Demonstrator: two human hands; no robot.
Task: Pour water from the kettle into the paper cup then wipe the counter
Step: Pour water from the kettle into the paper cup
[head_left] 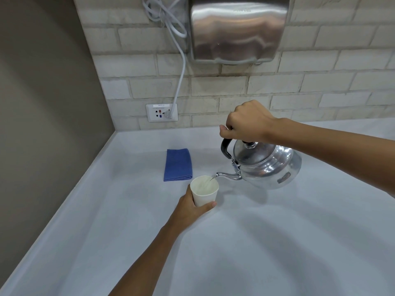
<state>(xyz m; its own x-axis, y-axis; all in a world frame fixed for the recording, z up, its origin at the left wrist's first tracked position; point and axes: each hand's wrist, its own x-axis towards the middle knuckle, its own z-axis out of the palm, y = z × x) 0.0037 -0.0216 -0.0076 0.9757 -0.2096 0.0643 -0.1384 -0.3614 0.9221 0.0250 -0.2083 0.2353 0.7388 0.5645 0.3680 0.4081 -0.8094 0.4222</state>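
I am in the pouring step. My right hand, at centre right of the frame, is closed in a fist round the black handle of the kettle; the fingers are wrapped tight on it and the kettle hangs tilted above the tabletop, spout down toward the left. A thin stream of water leaves the spout and falls inside the rim of the paper cup, which sits just below the middle of the frame. My left hand steadies that cup from the near side, thumb and fingers curled round its lower wall; I cannot tell whether its base rests on the tabletop or is lifted a little.

The cup looks fairly full already, so I judge the next move is to bring the kettle level to stop the flow, set it down upright, and let go of the cup. Then I reach for the folded blue cloth, lying just above and left of the cup, to wipe the tabletop.
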